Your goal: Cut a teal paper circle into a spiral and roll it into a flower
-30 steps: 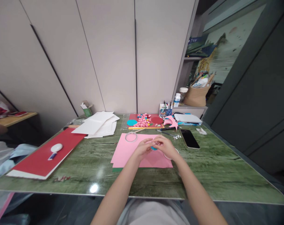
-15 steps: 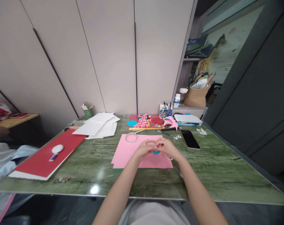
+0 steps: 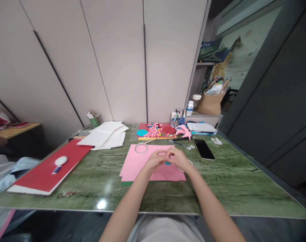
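Observation:
My left hand [image 3: 156,160] and my right hand [image 3: 178,158] meet above a pink sheet of paper [image 3: 132,164], fingertips pinched together. Between them a small blue piece [image 3: 167,163], apparently paper, is held; only its lower edge shows, the rest hidden by my fingers. A roll of tape [image 3: 141,148] lies on the sheet's upper left. Partly behind my right wrist is another pale ring [image 3: 192,162]. Beyond my hands, crumpled pink balls [image 3: 155,130] lie in a heap between a blue disc [image 3: 142,132] and a red disc [image 3: 169,129].
On the right lie a phone [image 3: 204,149], a pink paper offcut [image 3: 183,131] and a crumpled tissue [image 3: 216,141]. White sheets [image 3: 104,132] and a red board [image 3: 49,168] with a white oval object [image 3: 61,161] are to the left. Another person's sleeve [image 3: 24,164] shows at the far left.
My hands stay together over the pink sheet, the fingers shifting slightly around the blue piece. More of it showed half a second ago than now.

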`<state>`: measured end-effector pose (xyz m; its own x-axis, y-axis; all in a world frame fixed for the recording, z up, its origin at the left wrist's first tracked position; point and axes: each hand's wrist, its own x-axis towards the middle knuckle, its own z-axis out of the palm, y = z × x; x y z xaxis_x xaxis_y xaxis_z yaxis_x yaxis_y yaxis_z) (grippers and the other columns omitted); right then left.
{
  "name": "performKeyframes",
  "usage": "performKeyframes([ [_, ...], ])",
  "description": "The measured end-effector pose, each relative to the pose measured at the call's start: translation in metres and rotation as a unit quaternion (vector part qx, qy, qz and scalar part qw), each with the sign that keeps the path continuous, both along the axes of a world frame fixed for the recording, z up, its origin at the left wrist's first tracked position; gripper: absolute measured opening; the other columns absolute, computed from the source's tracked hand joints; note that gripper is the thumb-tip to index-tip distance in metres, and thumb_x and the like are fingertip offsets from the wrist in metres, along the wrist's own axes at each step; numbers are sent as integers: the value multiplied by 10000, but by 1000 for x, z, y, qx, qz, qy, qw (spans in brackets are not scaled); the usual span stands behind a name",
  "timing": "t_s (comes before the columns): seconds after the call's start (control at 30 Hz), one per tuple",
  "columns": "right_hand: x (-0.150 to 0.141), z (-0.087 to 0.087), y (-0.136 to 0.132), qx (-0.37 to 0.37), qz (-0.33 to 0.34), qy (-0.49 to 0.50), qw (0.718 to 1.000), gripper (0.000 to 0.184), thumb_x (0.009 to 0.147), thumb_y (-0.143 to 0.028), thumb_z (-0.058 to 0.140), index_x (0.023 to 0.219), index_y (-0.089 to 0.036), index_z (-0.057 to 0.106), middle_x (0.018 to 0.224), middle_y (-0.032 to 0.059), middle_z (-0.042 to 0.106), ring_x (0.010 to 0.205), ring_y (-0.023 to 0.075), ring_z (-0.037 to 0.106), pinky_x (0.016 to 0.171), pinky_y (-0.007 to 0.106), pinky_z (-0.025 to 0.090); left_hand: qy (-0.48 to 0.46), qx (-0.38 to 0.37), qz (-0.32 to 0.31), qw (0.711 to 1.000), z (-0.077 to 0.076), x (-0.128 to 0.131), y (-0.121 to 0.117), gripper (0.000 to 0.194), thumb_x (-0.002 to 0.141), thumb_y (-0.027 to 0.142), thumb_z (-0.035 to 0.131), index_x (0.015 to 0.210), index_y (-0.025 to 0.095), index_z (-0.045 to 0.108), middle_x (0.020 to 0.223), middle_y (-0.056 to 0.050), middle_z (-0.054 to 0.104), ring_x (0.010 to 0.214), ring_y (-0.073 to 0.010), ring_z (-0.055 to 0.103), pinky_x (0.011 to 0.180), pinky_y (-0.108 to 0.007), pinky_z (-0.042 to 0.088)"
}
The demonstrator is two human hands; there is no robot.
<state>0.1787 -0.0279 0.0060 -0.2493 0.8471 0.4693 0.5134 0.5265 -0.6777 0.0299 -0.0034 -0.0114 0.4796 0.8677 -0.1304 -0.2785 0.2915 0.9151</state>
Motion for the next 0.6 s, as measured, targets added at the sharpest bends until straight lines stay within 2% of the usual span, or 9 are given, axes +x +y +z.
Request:
performKeyframes([
  [0.17, 2, 4, -3, -50, 32, 6, 998, 60, 619, -175, 649, 652, -171, 599, 745, 7, 575, 667, 119, 527, 622, 240, 408, -10, -7, -45, 999, 4, -5, 1, 527, 484, 194, 763, 965, 120, 559, 693, -55, 638, 587, -115, 578, 604, -248, 399],
  [0.4, 8, 11, -6, -104, 86, 16, 991, 127, 691, -259, 625, 779, -174, 661, 777, 26, 594, 692, 127, 556, 633, 242, 431, 10, -24, -72, 997, 10, -13, 2, 547, 473, 171, 771, 969, 134, 545, 706, -66, 645, 607, -132, 589, 583, -241, 382],
  [0.5, 8, 12, -6, -100, 95, 10, 990, 139, 726, -277, 595, 797, -181, 667, 799, 36, 600, 693, 129, 559, 627, 243, 437, 10, -26, -64, 998, 8, -13, 4, 570, 472, 160, 770, 988, 141, 528, 694, -58, 642, 590, -125, 580, 561, -229, 363],
  [0.6, 7, 10, -4, -65, 67, -1, 996, 127, 741, -267, 581, 793, -192, 669, 804, 39, 603, 711, 135, 555, 640, 251, 434, 12, -20, -27, 999, 2, -9, 5, 579, 492, 180, 763, 1016, 144, 517, 670, -44, 631, 542, -95, 551, 528, -208, 332],
])
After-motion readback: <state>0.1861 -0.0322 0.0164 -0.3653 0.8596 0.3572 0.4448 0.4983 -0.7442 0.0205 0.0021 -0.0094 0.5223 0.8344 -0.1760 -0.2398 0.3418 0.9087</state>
